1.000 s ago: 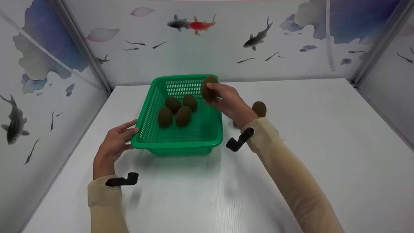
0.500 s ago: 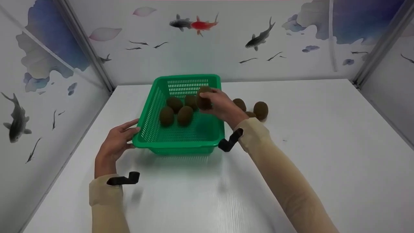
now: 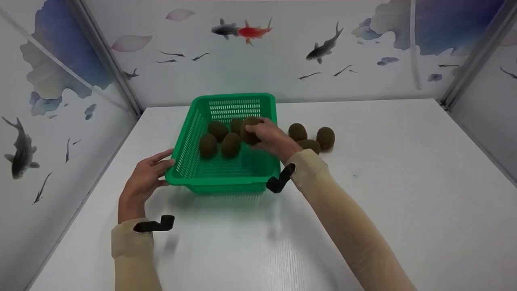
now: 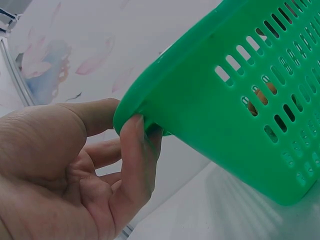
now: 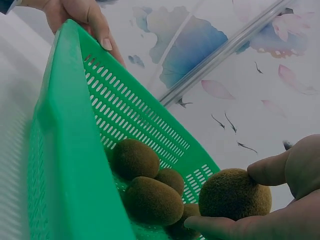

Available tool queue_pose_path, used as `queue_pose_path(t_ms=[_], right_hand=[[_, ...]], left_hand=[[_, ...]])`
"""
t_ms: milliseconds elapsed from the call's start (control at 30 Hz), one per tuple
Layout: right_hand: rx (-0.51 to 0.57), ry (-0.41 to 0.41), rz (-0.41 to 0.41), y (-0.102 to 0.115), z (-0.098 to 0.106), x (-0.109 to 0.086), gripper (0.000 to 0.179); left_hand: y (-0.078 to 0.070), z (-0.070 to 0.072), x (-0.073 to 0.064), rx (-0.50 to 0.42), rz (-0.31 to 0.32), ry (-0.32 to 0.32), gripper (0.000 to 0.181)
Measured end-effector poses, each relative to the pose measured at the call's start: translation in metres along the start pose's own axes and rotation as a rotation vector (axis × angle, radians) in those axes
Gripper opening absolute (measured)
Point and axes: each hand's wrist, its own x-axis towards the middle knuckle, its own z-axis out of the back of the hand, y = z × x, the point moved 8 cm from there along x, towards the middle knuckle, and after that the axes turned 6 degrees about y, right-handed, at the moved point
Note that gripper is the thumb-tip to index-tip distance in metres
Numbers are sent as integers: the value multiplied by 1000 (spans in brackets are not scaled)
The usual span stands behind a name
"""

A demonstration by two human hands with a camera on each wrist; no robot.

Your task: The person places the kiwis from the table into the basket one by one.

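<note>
A green plastic basket (image 3: pixel 226 181) with slotted walls stands on the white table. My left hand (image 3: pixel 143 178) pinches its rim at the near left corner; in the left wrist view the thumb lies on the rim and curled fingers (image 4: pixel 136 165) are under it. Inside, my right hand (image 3: pixel 274 137) holds a brown fuzzy kiwi (image 5: pixel 235 195) between thumb and fingers, over the basket's right part. Several more kiwis lie grouped in the basket, among them a near-left kiwi (image 3: pixel 208 145) and a kiwi beside it (image 3: pixel 231 145). The held kiwi partly covers one behind it.
Three loose kiwis lie on the table right of the basket: one at the back (image 3: pixel 297 131), one at the right (image 3: pixel 325 138), and a lying one (image 3: pixel 309 145) partly behind the right sleeve. Printed panels (image 3: pixel 258 68) enclose the table at the back and sides.
My right hand has carried the held kiwi from over the basket's far right rim down and left into the basket. The left hand keeps its grip on the rim.
</note>
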Motion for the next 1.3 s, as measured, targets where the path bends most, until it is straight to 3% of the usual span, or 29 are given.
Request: queue_pose_path(t_ms=[133, 333, 467, 633, 800, 1067, 1200, 1300], right_hand=[[-41, 19, 18, -1, -3, 1, 50], [-80, -7, -15, -3, -3, 1, 69], [-78, 15, -20, 1, -1, -2, 68], [-44, 38, 30, 8, 11, -12, 60], [-62, 10, 97, 17, 31, -25, 54], [-265, -115, 222, 30, 65, -42, 47], [-393, -195, 237, 31, 82, -47, 44], [-478, -208, 233, 29, 94, -50, 44]], left_hand=[[0, 2, -1, -3, -5, 3, 63], [0, 5, -1, 14, 15, -12, 63], [-1, 4, 0, 19, 8, -14, 62], [-1, 3, 1, 11, 5, -14, 62], [0, 1, 2, 2, 7, -3, 64], [0, -1, 3, -8, -1, -1, 61], [-1, -1, 3, -8, -2, -2, 61], [-2, -1, 3, 4, 6, -19, 60]])
